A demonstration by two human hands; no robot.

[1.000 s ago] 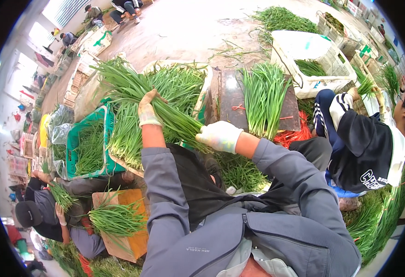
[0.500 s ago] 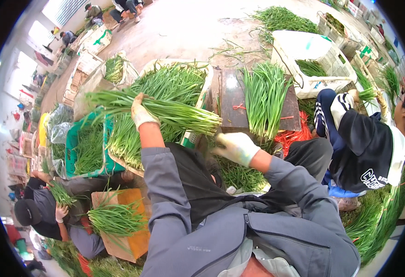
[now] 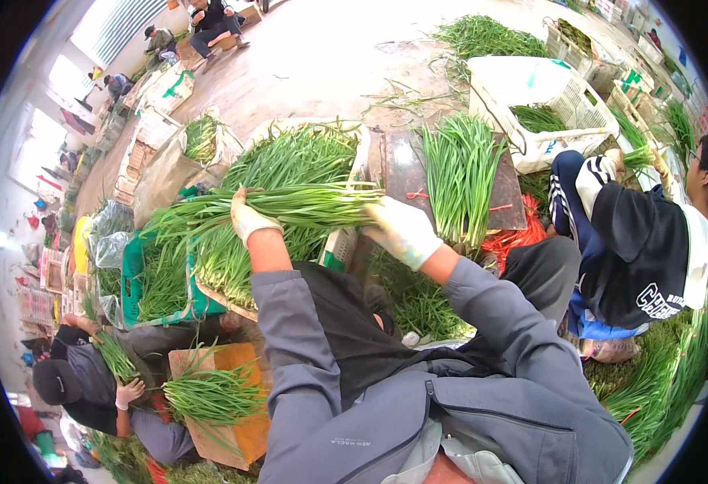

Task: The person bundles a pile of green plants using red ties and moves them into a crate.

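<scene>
My left hand (image 3: 253, 218), in a white glove, is wrapped round a bunch of garlic chives (image 3: 313, 203). The bunch lies nearly level, leaf tips to the left and pale stem ends to the right. At those stem ends is my gloved right hand (image 3: 405, 231), its fingers closed against them; the fingertips are partly hidden. Beneath the bunch, a large crate (image 3: 362, 161) is heaped with loose chives (image 3: 297, 157). To the right, a thick pile of chives (image 3: 463, 173) rests on a dark board (image 3: 398, 165), beside a red tie (image 3: 417, 194).
Red strings (image 3: 523, 230) lie right of the board. A white crate (image 3: 563, 145) stands behind, a green crate (image 3: 132, 278) on the left. A co-worker (image 3: 628, 234) sits at right; another (image 3: 87, 371) holds chives at lower left by a box (image 3: 245, 436).
My right hand has moved up and left onto the stem ends. The bunch has turned, so its stem ends are higher. The whole view has shifted slightly.
</scene>
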